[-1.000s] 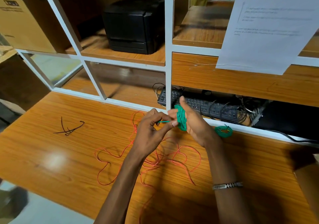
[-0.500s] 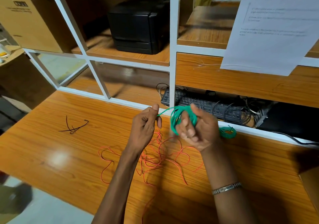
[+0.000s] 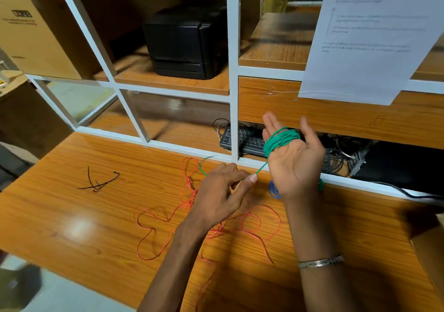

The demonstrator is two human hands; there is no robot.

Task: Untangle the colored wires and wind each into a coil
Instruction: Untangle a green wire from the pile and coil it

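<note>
Green wire point(image 3: 280, 141) is looped round the splayed-open right hand point(image 3: 294, 162), its tail pinched tight by the left hand point(image 3: 222, 191).

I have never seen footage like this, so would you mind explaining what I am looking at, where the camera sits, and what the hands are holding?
There is no machine here: these are a person's two bare hands, filmed by a wide-angle camera worn on the head, looking forward and down.

The right hand is raised, palm open, with a green wire wound around its palm as a coil. The left hand pinches the loose strand of that same wire, running taut up to the coil.

On the wooden desk lie a loose orange wire in tangled loops, a small black wire off to the left, and a bit of blue wire mostly hidden behind the right wrist. Behind the desk, shelves hold a keyboard.
</note>
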